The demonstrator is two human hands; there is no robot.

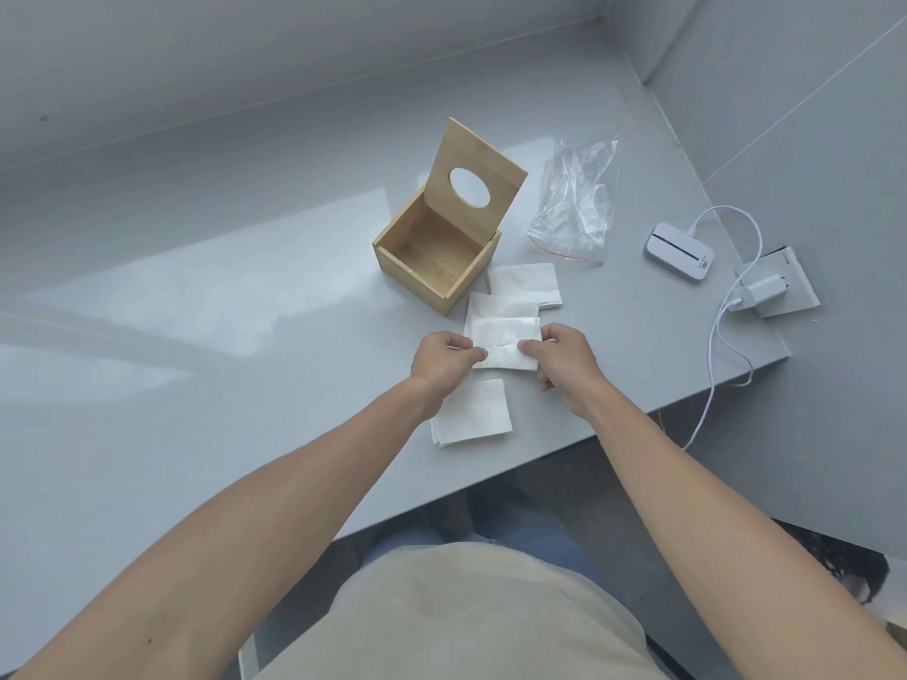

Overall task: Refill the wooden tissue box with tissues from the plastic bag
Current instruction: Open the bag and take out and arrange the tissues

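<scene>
Both hands [505,358] pinch tissue [505,343]

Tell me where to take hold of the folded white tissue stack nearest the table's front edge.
Take the folded white tissue stack by its right edge, coming from the right: it lies flat on the grey table, and the left forearm hides its left corner, so the right side looks freest for pinching.

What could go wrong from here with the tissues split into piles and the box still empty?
Both hands, left hand and right hand, pinch one thin tissue; pulling apart could tear it. The tissue pile lies near the table edge under the left forearm and could be swept off. The upright lid might drop shut over the wooden box.
</scene>
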